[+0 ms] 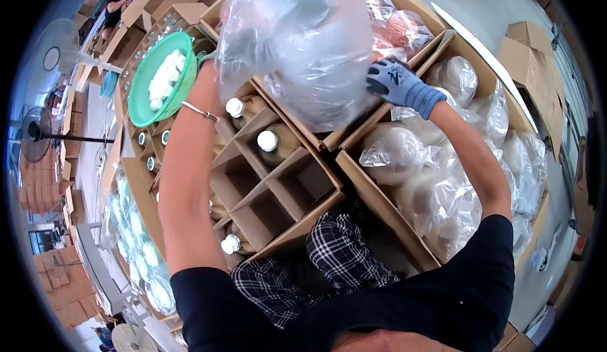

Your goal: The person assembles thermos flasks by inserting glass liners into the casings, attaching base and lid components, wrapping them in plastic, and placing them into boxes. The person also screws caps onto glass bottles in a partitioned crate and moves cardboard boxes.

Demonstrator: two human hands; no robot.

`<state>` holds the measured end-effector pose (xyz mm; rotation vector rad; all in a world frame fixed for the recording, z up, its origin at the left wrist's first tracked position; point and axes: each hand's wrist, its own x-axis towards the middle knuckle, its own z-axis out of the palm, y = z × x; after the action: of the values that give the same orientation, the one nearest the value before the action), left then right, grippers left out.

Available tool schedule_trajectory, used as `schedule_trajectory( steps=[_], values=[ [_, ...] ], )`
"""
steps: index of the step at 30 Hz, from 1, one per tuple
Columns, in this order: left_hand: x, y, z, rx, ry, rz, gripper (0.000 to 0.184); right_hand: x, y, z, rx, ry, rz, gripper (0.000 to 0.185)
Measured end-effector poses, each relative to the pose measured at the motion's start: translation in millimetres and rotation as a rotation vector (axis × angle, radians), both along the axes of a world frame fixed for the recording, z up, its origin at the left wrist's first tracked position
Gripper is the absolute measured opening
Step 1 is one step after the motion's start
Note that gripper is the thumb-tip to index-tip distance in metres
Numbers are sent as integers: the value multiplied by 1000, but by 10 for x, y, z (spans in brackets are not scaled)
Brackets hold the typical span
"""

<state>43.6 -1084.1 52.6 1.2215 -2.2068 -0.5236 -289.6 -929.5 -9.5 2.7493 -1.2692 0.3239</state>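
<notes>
A large clear plastic bag [303, 42] bulges in front of me, over an open carton. My right hand [398, 83], in a blue-grey glove with dark fingertips, has its fingers curled in at the bag's right edge. My left hand [205, 56] reaches up to the bag's left side; only a bit of glove cuff shows, and its fingers are hidden. Below the bag is a divided carton [306, 229] with bottles under white caps [267, 141] and several bare compartments. A green bowl [140, 96] of white caps sits beside my left forearm.
On the right, a carton [373, 206] is full of plastic-wrapped round items [436, 194]. Behind the bag, another carton holds reddish wrapped items [408, 30]. Fans [54, 55] stand at the left. A person [117, 4] is at the far upper left.
</notes>
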Motion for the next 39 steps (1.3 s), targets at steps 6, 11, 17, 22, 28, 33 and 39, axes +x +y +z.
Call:
schedule_trajectory(
  steps=[6, 11, 17, 22, 28, 33, 39],
  values=[
    [-234, -67, -810, 39, 139, -91, 49, -291, -47, 417, 461, -311, -308, 44],
    [-441, 146, -1167, 64, 153, -195, 48, 433, 164, 616, 36, -441, 47, 76],
    [-185, 258, -852, 307, -687, -155, 40, 1282, 191, -289, 85, 35, -14, 36],
    [-23, 280, -4, 213, -747, -131, 31, 1266, 410, -209, 277, 36, 184, 21],
    [-366, 1368, -7, 413, -652, -474, 47, 1254, 416, 172, 522, -9, 23, 34],
    [-982, 1295, -451, 479, -1036, -469, 40, 693, 13, 682, 924, -97, -117, 47],
    [-986, 1059, -1392, 539, -1017, -821, 33, -343, -1496, 365, 322, -30, -260, 34]
  ],
)
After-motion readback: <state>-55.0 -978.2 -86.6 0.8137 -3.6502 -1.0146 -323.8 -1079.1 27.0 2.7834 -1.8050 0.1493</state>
